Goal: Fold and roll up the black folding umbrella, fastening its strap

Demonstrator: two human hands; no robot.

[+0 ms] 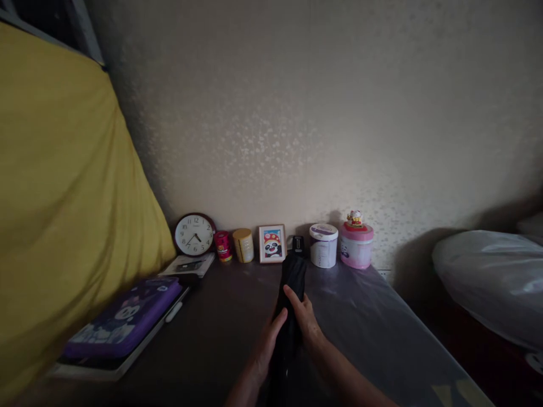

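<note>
A folded black umbrella [293,278] points away from me over the middle of the table, its near end lost in the dark at the bottom of the view. My left hand [268,339] is closed around its left side, with the thumb lying along the cloth. On the opposite side, slightly farther up, my right hand [306,319] grips it with the thumb on top. Most fingers of both hands are hidden behind the umbrella.
Along the wall stand a clock [195,234], a red can [223,246], a yellow canister [244,245], a framed panda picture [272,244], a white tub [324,246] and a pink tub [356,249] topped by a figurine. A purple case [127,322] lies left, beside a yellow curtain [63,186].
</note>
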